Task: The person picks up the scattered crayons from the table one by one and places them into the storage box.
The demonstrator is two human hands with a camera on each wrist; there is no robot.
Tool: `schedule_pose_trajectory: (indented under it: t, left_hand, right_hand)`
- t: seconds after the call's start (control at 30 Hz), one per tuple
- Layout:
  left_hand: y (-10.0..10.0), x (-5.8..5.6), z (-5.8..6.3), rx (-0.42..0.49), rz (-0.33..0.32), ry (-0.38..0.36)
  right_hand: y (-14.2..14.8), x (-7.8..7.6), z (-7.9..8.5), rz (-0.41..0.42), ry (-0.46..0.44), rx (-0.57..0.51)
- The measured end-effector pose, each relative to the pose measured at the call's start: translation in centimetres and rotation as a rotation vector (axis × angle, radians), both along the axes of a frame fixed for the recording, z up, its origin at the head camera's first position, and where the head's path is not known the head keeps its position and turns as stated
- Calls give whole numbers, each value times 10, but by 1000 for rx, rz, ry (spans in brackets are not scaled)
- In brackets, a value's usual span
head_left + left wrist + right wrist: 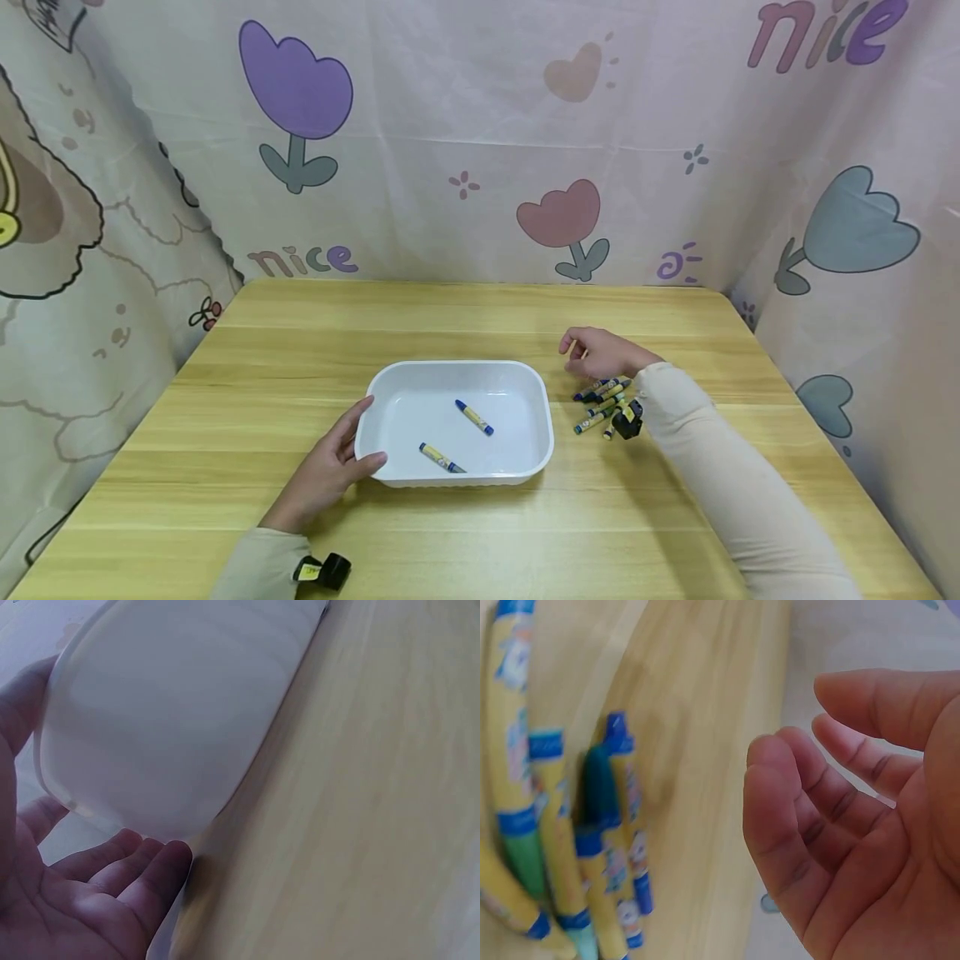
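Observation:
My left hand (328,467) grips the left side of a white plastic tray (525,462), thumb over the near-left rim and fingers along the outer wall. In the left wrist view, the fingers (161,877) lie against the wall of the tray (172,720). Inside the tray are two crayons in yellow wrappers, a blue crayon (474,417) and a second crayon (441,457) nearer the front wall. My right hand (603,352) hovers just beyond a small pile of crayons (600,408), its fingers loosely bent with nothing between them. Up close, several wrapped crayons (559,832) lie beside that hand (870,825).
Everything stands on a wooden table (480,550) with light grain. A printed curtain (420,108) with flowers and lettering hangs behind the table and along both sides. Black wrist cameras are strapped over both sleeves; the right one (627,419) overlaps the pile's near edge.

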State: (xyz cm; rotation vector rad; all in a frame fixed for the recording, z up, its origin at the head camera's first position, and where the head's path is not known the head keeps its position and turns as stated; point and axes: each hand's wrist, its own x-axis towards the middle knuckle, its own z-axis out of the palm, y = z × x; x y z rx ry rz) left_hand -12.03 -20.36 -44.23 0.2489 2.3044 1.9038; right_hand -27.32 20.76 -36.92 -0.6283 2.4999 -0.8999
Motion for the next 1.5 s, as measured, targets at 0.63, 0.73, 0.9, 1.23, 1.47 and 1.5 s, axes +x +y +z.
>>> schedule_pose_trajectory:
  t: [0.63, 0.73, 0.9, 1.23, 1.47, 1.5]
  left_hand:
    - [-1, 0, 0, -11, 0, 0]
    - [-1, 1, 0, -13, 2, 3]
    - [-1, 0, 0, -11, 3, 0]
    - [0, 1, 0, -4, 7, -10]
    - [0, 1, 0, 3, 10, -10]
    - [0, 1, 0, 4, 9, -9]
  right_hand:
    - [49, -2, -21, -127, -55, 62]
    - [57, -1, -24, -156, -66, 71]
    - [68, 1, -25, -166, -76, 83]
    - [83, 6, -29, -149, -115, 137]
    - [87, 7, -32, -115, -93, 131]
    - [88, 7, -32, -112, -84, 134]
